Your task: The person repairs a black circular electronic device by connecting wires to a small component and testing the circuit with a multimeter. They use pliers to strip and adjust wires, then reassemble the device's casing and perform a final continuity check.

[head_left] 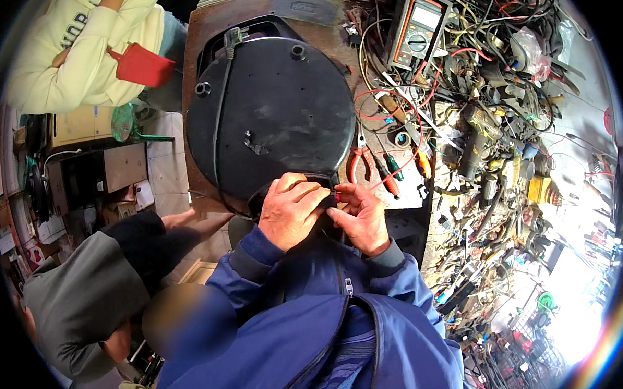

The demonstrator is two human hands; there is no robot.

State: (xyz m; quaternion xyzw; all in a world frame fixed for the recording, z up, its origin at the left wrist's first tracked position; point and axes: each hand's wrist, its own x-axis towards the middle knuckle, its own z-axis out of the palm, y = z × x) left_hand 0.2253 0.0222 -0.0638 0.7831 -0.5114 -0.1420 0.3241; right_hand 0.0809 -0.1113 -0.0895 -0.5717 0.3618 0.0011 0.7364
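Observation:
A large round black appliance (pixel 287 111) lies on the workbench, its flat face up with short round feet. Its power cord (pixel 221 116) runs across the left part, the plug near the far edge. At the near edge, my left hand (pixel 292 211) is closed over a dark part of the appliance, which the fingers mostly hide. Beside it, my right hand (pixel 360 218) pinches a small red piece, seemingly a test probe, against the same part. A thin red lead (pixel 421 130) curves from that hand toward the multimeter (pixel 418 33) at the far right.
Right of the appliance lie red-handled pliers (pixel 360 166), a green screwdriver (pixel 393 167) and a tape roll (pixel 401 139). Tangled wires, tools and a drill (pixel 475 142) crowd the right side. One person (pixel 90 49) stands far left with a red pouch; another (pixel 95 290) is near left.

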